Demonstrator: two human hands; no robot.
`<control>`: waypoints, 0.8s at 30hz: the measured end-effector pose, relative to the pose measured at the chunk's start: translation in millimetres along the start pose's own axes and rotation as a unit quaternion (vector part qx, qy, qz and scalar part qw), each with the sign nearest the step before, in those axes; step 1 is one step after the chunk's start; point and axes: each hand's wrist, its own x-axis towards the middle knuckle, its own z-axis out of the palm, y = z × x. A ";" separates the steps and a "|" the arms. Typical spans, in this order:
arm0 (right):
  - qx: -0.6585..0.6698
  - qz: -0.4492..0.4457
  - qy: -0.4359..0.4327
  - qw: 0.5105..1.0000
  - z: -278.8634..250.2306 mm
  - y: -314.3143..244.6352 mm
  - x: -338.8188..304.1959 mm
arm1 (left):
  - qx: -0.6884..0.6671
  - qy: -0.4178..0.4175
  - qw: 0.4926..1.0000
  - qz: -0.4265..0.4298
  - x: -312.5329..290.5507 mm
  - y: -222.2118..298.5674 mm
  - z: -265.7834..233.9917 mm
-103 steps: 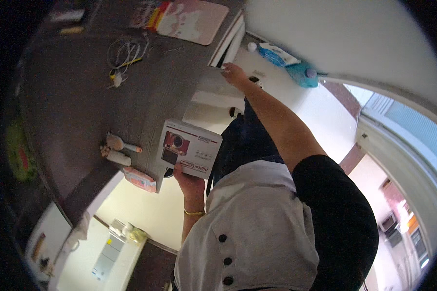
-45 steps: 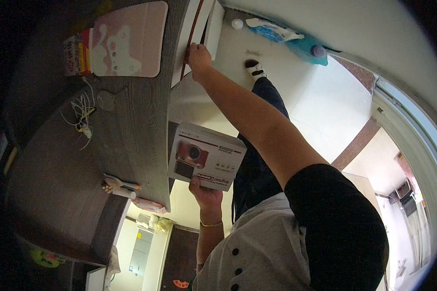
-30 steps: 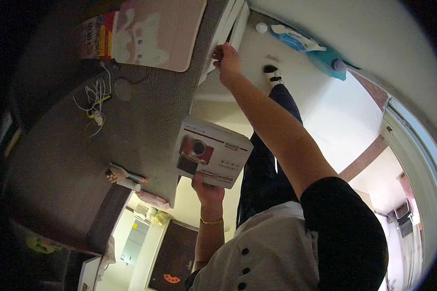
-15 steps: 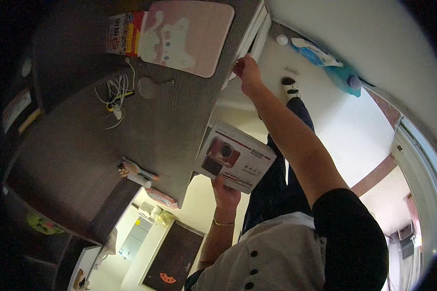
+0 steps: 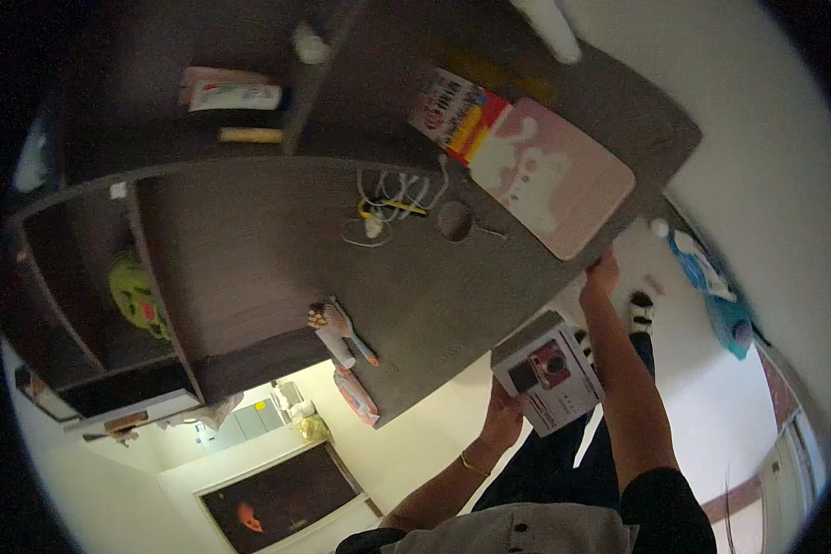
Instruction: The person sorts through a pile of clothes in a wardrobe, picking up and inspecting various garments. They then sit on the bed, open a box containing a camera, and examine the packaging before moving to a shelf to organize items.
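Note:
A white box [image 5: 556, 374] with a picture of a red camera on its face is held in my left hand [image 5: 502, 415]. It is tilted, in front of my legs and just off the desk's edge. My right arm reaches past the box. At the desk's edge, beside the corner of a pink pad [image 5: 572, 198] with a white cat picture, is my right hand [image 5: 603, 274]. Its fingers are blurred and partly hidden, so their grip does not show.
On the dark desk [image 5: 434, 295] lie a tangled white cable [image 5: 402, 198], a red and yellow packet [image 5: 462, 115] and a brush-like item [image 5: 332, 328]. A pink pack [image 5: 354, 395] sits at the desk's end. A blue-green bag [image 5: 711, 277] rests by the wall.
The view has swung, so the desk and shelves take up more of it. My right hand appears closer to the pink pad's corner. The box stays in my left hand.

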 end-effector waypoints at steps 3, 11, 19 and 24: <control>0.039 0.031 -0.026 0.998 -0.1 12.7 14.0 | 0.118 -0.049 0.988 0.088 14.1 -1.2 -1.1; 0.066 0.025 -0.134 0.989 -7.8 24.6 13.9 | 0.476 -0.250 0.841 0.055 50.6 54.8 15.6; 0.156 0.059 -0.154 0.974 -14.1 2.9 9.0 | 0.554 -0.271 0.775 0.141 101.6 37.2 27.9; 0.206 0.055 -0.250 0.944 -44.7 36.6 60.3 | 0.694 -0.269 0.656 0.122 108.9 63.4 63.1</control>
